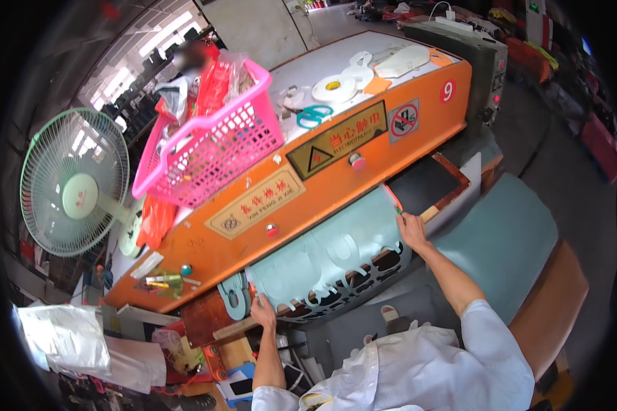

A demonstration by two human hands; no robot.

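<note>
A teal sheet (371,216) lies on the bed under the orange press (418,140). Its near edge is full of cut-out holes and hangs over the front. Curved shapes show in its surface. My left hand (262,312) is closed at the sheet's left end, with a small orange-red bit by the fingertips; what it grips is too small to tell. Beside it lie loose teal U-shaped pieces (234,299). At the sheet's right end my right hand (412,230) is closed around the near end of a thin orange-red strip (393,196) with a green tip.
On the press top stand a pink basket (216,154) of bags, teal scissors (313,116) and a tape roll (334,88). A fan (79,195) is at the left. Large teal (507,240) and brown sheets (559,305) lie to my right. A dark pad (428,183) adjoins the bed.
</note>
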